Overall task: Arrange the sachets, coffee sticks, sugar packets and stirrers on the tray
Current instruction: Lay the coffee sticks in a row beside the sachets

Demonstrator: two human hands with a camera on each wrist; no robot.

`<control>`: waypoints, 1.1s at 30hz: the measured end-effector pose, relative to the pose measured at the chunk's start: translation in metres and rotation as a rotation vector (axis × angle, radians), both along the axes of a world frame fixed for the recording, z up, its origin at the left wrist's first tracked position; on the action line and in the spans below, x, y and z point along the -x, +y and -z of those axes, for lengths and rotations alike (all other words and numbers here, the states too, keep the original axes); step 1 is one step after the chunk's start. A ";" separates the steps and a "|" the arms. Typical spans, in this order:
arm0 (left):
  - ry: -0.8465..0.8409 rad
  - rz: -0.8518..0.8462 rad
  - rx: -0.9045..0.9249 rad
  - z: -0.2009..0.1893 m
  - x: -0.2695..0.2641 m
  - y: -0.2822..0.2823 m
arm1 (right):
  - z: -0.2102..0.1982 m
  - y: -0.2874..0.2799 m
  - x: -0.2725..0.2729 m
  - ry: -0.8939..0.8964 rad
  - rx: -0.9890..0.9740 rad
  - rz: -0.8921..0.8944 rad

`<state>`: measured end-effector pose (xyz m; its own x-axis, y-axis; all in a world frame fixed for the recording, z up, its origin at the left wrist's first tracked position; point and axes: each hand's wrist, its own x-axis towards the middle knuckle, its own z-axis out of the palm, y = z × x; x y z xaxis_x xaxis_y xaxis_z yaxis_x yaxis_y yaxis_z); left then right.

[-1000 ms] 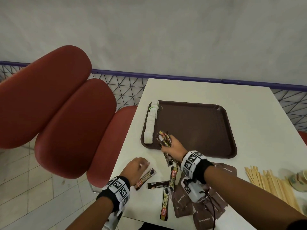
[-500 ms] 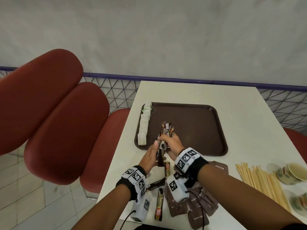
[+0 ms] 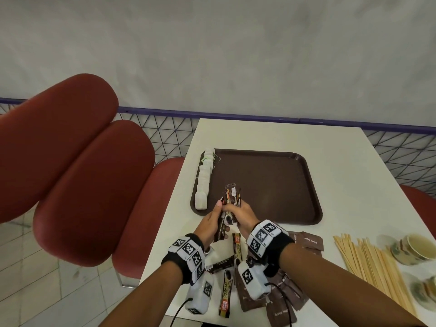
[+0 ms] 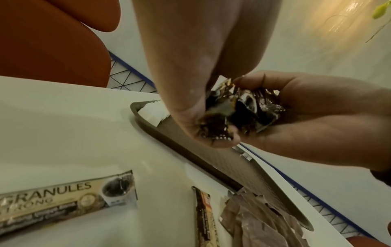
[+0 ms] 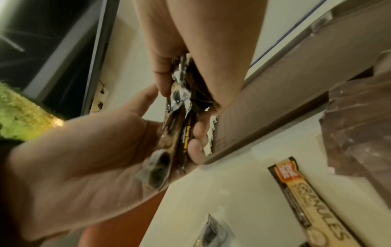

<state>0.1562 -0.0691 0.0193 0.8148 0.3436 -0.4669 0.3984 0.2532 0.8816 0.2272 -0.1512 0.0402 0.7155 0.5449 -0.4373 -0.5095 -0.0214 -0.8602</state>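
Brown tray (image 3: 271,180) on the white table (image 3: 342,166) carries only a row of white sachets (image 3: 203,182) along its left edge. Both the left hand (image 3: 211,224) and right hand (image 3: 245,215) clasp a bundle of coffee sticks (image 3: 230,204) at the tray's near edge; more sticks, sugar packets (image 3: 278,300) and stirrers (image 3: 370,263) lie off it. Gathering seems under way; next, collect the loose sticks (image 3: 225,296), then lay the bundle beside the sachets.

A grey wall (image 3: 212,55), red padded chairs (image 3: 94,190), a white table (image 3: 342,166), and seemingly pale floor tiles (image 3: 23,267).

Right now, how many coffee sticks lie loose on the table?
3 coffee sticks: one by the right wrist, one crosswise between wrists, one nearest you; wrists may hide more.
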 end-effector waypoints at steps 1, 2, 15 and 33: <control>0.004 -0.001 -0.012 -0.001 0.000 0.000 | 0.001 0.000 0.001 -0.009 -0.005 -0.008; 0.008 0.001 -0.027 -0.001 -0.001 0.000 | 0.002 0.001 0.002 -0.022 -0.009 -0.016; 0.004 -0.106 -0.008 0.009 -0.007 0.005 | 0.009 0.003 0.013 0.020 -0.018 -0.187; 0.040 0.017 0.063 0.001 -0.009 -0.002 | 0.016 -0.020 0.004 0.242 -0.004 -0.193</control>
